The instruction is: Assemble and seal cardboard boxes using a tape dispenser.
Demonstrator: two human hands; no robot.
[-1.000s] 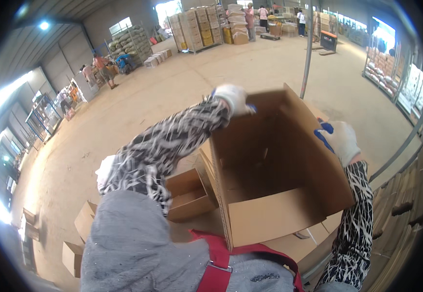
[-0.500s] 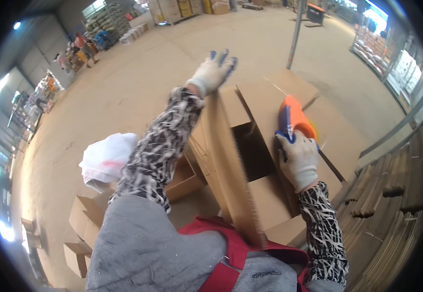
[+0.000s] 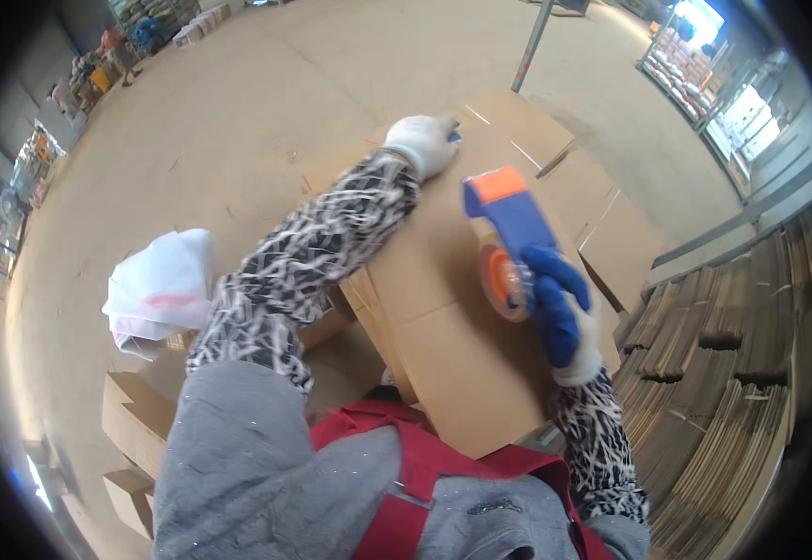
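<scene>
A brown cardboard carton (image 3: 443, 350) sits in front of me, its broad near flap now lying flat across the top. My left hand (image 3: 423, 147), in a white glove with blue fingertips, is curled at the far left part of the flap; its fingertips are partly hidden. Over the right side of the carton, my right hand (image 3: 564, 317) grips a blue and orange tape dispenser (image 3: 510, 219). A roll of tape sits in the dispenser, which is tilted above the cardboard and looks apart from it. More flaps (image 3: 518, 131) spread out at the far end.
Stacks of flattened cardboard (image 3: 705, 373) stand at the right beside a metal rail (image 3: 719, 233). A white bag (image 3: 161, 285) and open boxes (image 3: 135, 420) are at the left. A post (image 3: 532, 47) rises beyond the carton. Another person (image 3: 116, 51) is far off at upper left.
The near flap, upright before, has come down over the carton's opening. My left hand went from spread to curled. My right hand turned over and brought the tape dispenser left above the flap.
</scene>
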